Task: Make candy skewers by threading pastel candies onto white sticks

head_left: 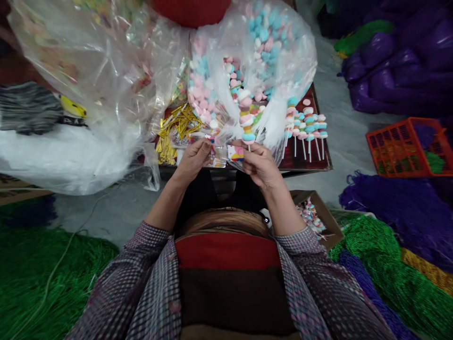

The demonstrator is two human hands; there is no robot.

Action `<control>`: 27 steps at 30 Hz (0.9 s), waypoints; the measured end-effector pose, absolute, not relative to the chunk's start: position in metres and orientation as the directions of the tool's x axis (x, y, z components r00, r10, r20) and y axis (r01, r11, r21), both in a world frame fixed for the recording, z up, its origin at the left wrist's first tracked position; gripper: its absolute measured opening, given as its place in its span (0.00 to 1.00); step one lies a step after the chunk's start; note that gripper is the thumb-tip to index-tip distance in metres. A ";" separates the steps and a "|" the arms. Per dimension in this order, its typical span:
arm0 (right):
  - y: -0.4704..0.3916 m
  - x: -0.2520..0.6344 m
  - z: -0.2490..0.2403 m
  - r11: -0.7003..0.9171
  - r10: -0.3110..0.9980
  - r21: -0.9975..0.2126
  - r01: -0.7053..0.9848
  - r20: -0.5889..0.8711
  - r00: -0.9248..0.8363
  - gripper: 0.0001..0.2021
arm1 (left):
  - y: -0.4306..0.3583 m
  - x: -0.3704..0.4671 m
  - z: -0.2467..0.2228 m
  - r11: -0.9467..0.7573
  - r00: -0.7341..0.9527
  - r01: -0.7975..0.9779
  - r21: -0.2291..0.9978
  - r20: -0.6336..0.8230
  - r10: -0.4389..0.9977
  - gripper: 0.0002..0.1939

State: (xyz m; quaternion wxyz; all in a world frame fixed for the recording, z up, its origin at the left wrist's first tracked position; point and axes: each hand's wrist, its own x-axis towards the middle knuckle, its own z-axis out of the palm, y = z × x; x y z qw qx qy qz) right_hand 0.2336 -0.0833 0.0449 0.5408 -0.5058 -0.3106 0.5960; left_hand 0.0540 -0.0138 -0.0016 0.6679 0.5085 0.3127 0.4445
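My right hand [262, 166] pinches the white stick of a marshmallow skewer [247, 119], which points up and away from me with pink, white, orange and blue pieces on it. Opposite it, my left hand [194, 160] has thumb and fingers closed on the edge of a clear printed plastic wrapper [220, 152]. The wrapper spans the gap between both hands at the table's front edge. Beyond them lies an open plastic bag [244, 45] of loose pink, white and blue marshmallows. Gold twist ties [184, 118] are heaped beyond my left hand.
Several marshmallow skewers [310, 123] lie at the right of the dark red table [318, 164]. A large clear bag [106, 61] covers the left. Below right, a cardboard box [334, 231] holds wrapped sweets. Farther out are an orange crate [392, 147] and green strands [46, 278].
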 end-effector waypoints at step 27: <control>-0.139 0.277 0.061 -0.007 0.990 -0.970 0.245 0.028 0.138 0.11 | -0.014 0.047 0.001 0.308 0.499 -0.458 0.834 -0.045 0.865 0.27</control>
